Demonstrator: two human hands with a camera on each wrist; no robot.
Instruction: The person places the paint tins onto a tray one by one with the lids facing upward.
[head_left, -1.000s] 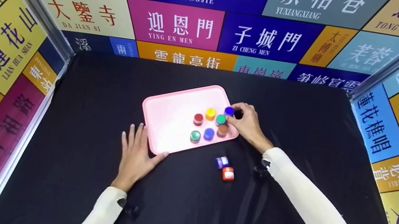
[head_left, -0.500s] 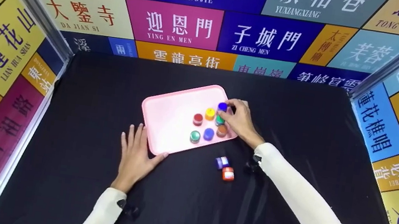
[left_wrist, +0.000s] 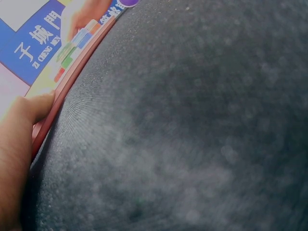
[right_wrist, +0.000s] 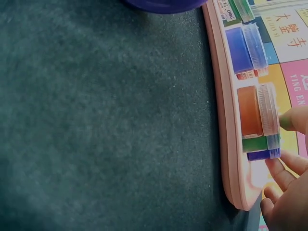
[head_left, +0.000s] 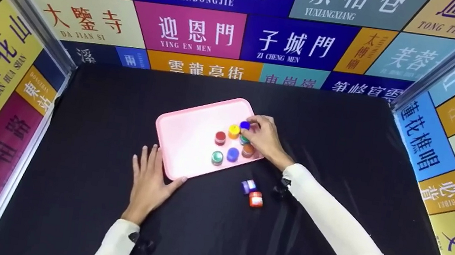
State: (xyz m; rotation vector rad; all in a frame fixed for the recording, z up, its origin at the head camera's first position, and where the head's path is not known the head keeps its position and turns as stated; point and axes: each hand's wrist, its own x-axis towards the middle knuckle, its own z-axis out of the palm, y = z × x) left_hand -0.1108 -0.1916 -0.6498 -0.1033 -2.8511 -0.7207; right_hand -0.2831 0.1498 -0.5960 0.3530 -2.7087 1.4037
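My right hand [head_left: 265, 136] pinches a dark blue paint jar [head_left: 245, 125] at the right end of a pink tray [head_left: 183, 139]. In the right wrist view its fingertips [right_wrist: 274, 164] reach the dark blue jar [right_wrist: 260, 155], which stands behind a green jar and a brown jar [right_wrist: 249, 111]. Also on the tray are jars of yellow [head_left: 234, 131], red [head_left: 220, 138], green [head_left: 217, 157] and blue [head_left: 232, 154] paint. Straight-fingered, my left hand [head_left: 149, 185] rests at the tray's lower left corner, its thumb [left_wrist: 42, 105] against the rim.
Two more paint jars, purple [head_left: 248, 187] and orange-red [head_left: 256, 199], lie on the black cloth [head_left: 204, 231] in front of the tray. Printed sign panels [head_left: 284, 42] wall in the table at the back and both sides.
My right hand has brought the dark blue jar leftward from the tray's right edge to behind the green jar. The left hand stays at the tray corner; the head view has shifted slightly.
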